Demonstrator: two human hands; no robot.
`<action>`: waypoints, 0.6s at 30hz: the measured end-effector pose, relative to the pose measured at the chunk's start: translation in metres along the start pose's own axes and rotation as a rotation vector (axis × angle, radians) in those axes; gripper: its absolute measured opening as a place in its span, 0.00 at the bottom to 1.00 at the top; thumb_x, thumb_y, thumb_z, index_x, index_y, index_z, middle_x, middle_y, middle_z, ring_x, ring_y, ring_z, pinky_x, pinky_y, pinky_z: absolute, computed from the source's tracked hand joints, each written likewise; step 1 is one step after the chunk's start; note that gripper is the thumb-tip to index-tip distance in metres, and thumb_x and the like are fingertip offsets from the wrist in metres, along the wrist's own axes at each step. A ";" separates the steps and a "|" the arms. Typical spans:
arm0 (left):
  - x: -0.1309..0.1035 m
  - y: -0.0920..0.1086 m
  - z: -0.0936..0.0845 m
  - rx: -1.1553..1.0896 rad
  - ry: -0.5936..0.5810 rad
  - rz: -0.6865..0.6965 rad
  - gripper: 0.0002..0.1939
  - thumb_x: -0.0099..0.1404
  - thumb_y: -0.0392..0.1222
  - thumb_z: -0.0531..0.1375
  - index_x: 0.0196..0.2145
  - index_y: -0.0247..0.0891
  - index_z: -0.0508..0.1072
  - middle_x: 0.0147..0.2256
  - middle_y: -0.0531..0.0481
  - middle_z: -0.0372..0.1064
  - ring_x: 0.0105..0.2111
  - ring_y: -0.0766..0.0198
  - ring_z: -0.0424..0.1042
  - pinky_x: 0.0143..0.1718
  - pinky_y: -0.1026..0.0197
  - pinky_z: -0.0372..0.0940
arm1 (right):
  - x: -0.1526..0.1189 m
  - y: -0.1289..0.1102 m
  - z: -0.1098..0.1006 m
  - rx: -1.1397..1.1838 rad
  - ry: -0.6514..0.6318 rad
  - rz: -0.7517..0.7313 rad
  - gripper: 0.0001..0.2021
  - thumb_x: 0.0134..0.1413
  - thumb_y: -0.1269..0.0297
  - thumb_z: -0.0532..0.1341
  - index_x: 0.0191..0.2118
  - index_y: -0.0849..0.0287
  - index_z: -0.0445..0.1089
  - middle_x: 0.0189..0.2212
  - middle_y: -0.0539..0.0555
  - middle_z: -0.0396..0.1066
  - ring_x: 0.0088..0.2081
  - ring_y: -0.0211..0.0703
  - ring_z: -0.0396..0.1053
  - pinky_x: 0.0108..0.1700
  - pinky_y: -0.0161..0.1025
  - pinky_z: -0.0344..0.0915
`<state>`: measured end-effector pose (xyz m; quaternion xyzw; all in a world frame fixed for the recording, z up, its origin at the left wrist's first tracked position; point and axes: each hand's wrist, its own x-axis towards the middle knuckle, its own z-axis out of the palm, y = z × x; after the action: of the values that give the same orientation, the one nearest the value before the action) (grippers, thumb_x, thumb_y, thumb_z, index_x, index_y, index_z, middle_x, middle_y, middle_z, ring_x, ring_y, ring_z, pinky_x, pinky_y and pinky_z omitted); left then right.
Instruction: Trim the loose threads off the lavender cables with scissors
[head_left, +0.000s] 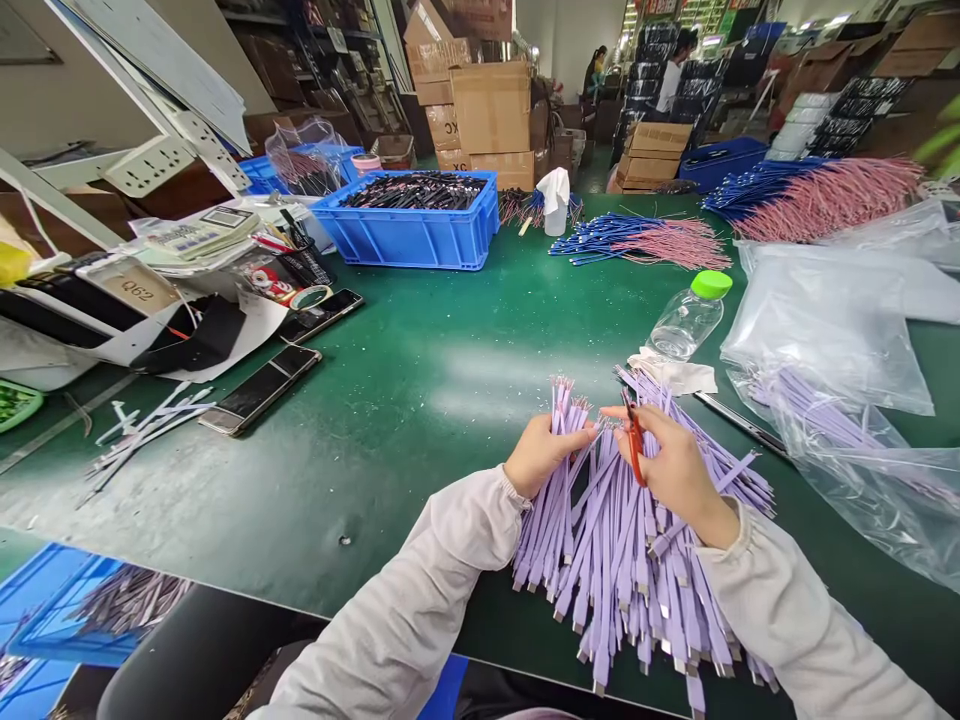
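Observation:
A big pile of purple flat cables (622, 560) with metal plug ends lies on the green table (390, 400) near its front edge. My left hand (541, 455) is closed around a bunch of these cables and lifts their wire ends. My right hand (671, 465) holds small red-handled scissors (634, 440), with the blades pointing at the wire ends close to my left fingertips.
A clear bottle with a green cap (690, 315) and a white cloth (675, 372) lie just beyond the pile. Plastic bags (832, 330) cover the right side. Two phones (262, 388) lie at the left, a blue crate (411, 218) farther back, and pink and blue wire bundles (652, 240) behind.

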<state>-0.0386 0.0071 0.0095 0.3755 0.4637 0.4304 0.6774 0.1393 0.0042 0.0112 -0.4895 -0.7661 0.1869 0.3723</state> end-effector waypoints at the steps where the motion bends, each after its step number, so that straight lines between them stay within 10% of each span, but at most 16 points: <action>1: 0.000 0.000 0.000 -0.004 0.001 0.003 0.17 0.46 0.45 0.71 0.28 0.30 0.74 0.23 0.54 0.64 0.24 0.71 0.59 0.30 0.64 0.53 | 0.000 0.001 0.000 0.003 0.018 0.009 0.12 0.53 0.72 0.58 0.43 0.56 0.73 0.33 0.51 0.70 0.33 0.41 0.68 0.38 0.37 0.63; 18: -0.001 0.002 0.000 0.022 0.037 -0.012 0.17 0.55 0.47 0.65 0.37 0.31 0.77 0.24 0.52 0.65 0.24 0.70 0.60 0.28 0.64 0.55 | -0.001 0.014 0.004 -0.336 0.076 -0.026 0.10 0.49 0.69 0.59 0.40 0.58 0.66 0.37 0.55 0.68 0.38 0.47 0.68 0.41 0.42 0.64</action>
<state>-0.0396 0.0067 0.0122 0.3720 0.4830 0.4281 0.6671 0.1448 0.0100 -0.0009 -0.5417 -0.7781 0.0330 0.3163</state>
